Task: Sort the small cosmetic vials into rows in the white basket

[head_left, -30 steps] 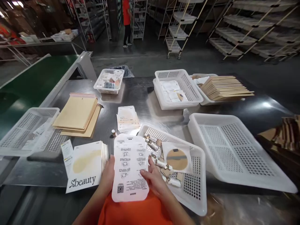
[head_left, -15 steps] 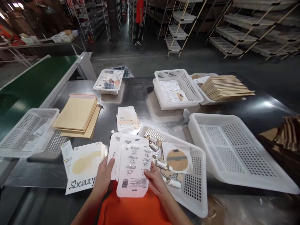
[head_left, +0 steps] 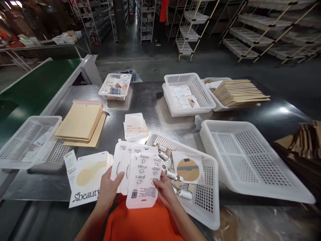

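Note:
Both my hands hold a fanned set of white printed pouches (head_left: pixel 140 174) just above the table's near edge. My left hand (head_left: pixel 108 190) grips their left side, thumb on top. My right hand (head_left: pixel 163 189) pinches the front pouch, which shows diagrams and a QR code. Right of them a white perforated basket (head_left: pixel 213 201) holds small tubes (head_left: pixel 173 175) and a clear packet with a tan round disc (head_left: pixel 188 169). To the left lies a stack of white "Sbeauty" cards (head_left: pixel 87 177).
Tan envelopes (head_left: pixel 80 121) and an empty-looking white basket (head_left: pixel 27 140) lie left; leaflets (head_left: pixel 134 126) sit mid-table. A large white basket (head_left: pixel 250 160) is right, three more baskets and a stack of tan boards (head_left: pixel 240 92) at the back. A green conveyor (head_left: pixel 35 87) runs left. A person in red (head_left: pixel 164 13) stands far off.
The pouches have gone from one squared stack to a fan of three, spread leftward. The distant person in red has walked to the right.

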`<state>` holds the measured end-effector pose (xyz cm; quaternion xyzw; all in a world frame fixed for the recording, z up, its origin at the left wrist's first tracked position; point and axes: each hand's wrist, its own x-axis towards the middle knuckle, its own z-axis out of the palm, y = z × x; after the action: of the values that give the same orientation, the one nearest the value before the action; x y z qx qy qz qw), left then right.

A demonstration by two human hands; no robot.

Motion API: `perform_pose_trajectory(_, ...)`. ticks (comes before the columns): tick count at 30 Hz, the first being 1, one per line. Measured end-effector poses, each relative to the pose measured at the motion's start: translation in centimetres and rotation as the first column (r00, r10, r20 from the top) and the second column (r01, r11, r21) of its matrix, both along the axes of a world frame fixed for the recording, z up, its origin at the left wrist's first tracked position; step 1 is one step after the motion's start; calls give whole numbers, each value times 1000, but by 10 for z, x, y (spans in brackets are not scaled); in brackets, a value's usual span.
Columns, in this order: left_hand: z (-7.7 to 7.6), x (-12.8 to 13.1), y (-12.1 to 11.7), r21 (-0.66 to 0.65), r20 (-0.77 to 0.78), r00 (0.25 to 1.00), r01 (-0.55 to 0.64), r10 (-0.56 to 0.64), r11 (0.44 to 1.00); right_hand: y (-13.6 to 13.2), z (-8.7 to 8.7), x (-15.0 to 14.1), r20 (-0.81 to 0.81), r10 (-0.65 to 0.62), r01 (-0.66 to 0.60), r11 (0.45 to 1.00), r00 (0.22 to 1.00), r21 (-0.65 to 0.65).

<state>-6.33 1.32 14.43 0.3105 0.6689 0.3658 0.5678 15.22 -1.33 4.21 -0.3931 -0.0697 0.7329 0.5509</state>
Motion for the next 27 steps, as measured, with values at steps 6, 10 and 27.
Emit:
perform_pose_trajectory(6, 0, 1, 2, -17, -10, 1000, 12, -12, 1000, -2, -6, -1, -5, -10, 10, 1000, 1000, 3)
perform_pose_trajectory(10, -2, 1, 2, -5, 55, 997, -46, 46, 999, -2, -12, 2, -45, 8, -6, 1000, 999, 29)
perform_pose_trajectory(27, 4, -10, 3, -70, -4, 989, -149, 149, 986, -1, 1, 47, -392, -2, -44, 993, 920, -108)
